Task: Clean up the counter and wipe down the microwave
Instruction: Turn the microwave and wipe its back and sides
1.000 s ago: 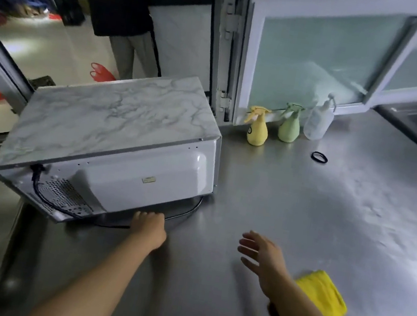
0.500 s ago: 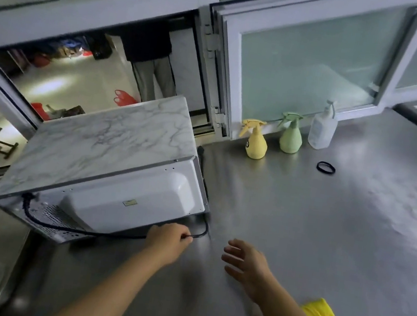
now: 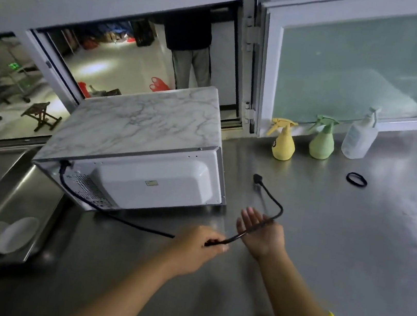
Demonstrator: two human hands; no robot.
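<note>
Steel counter [image 3: 349, 260]: microwave [image 3: 138, 147] rear faces camera

Frosted glass window [image 3: 350, 68] swung open, serving hatch [image 3: 134, 65] onto lit tiled floor, wooden stool [image 3: 42, 115]

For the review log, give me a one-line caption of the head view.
Left hand grips the microwave power cord, which drapes over the open right hand above the steel counter.
</note>
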